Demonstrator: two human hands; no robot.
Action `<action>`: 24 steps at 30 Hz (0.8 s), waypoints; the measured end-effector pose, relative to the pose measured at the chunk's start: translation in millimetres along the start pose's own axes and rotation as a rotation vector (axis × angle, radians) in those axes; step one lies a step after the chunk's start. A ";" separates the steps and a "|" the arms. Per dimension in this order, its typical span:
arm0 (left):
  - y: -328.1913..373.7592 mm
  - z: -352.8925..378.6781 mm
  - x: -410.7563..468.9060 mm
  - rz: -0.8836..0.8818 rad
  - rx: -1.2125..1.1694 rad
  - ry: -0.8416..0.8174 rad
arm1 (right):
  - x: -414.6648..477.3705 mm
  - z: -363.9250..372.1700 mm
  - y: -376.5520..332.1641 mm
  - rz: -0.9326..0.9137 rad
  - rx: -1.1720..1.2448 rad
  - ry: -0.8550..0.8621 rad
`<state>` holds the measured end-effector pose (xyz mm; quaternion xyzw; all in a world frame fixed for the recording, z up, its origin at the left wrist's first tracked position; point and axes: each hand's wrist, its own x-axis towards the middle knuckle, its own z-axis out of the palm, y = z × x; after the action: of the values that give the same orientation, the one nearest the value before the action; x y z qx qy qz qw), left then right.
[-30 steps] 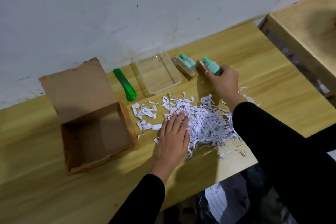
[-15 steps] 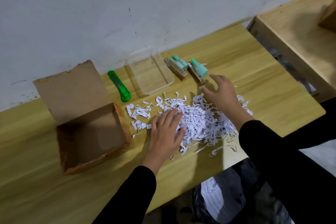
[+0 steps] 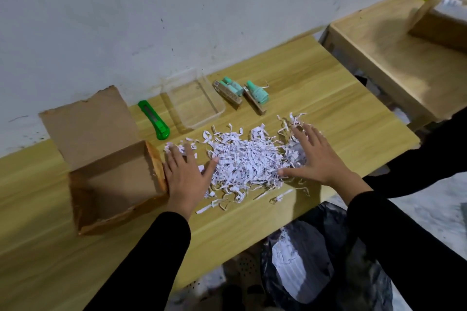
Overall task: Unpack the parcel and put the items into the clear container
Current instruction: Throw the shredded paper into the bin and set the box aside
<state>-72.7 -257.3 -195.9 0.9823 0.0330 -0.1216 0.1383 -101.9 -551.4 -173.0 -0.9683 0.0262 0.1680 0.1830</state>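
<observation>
Right hand (image 3: 314, 156) left two teal items (image 3: 241, 91); both hands flat on shreds (image 3: 247, 156).

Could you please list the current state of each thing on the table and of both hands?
Cardboard box: open, flap up, looks empty.
Clear container: open, empty.
Green cutter: lying flat, untouched.
Two teal items: on the table beside the container, not inside.
Shredded paper: loose pile on the table.
Left hand: open, flat at the pile's edge.
Right hand: open, flat on the pile.
</observation>
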 end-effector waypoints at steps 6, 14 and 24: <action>12.5 14.3 -7.8 0.156 0.013 -0.092 | 2.3 18.0 -10.6 -0.060 0.019 -0.060; 37.1 21.2 -9.8 0.389 0.035 -0.154 | 9.8 28.6 -35.2 -0.162 0.027 -0.086; 38.9 28.2 6.4 0.477 0.058 -0.114 | 15.5 20.5 -22.7 -0.173 0.090 -0.099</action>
<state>-69.1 -302.3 -213.6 0.9575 -0.2111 -0.1416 0.1364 -91.3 -522.6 -188.3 -0.9484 -0.0589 0.1977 0.2410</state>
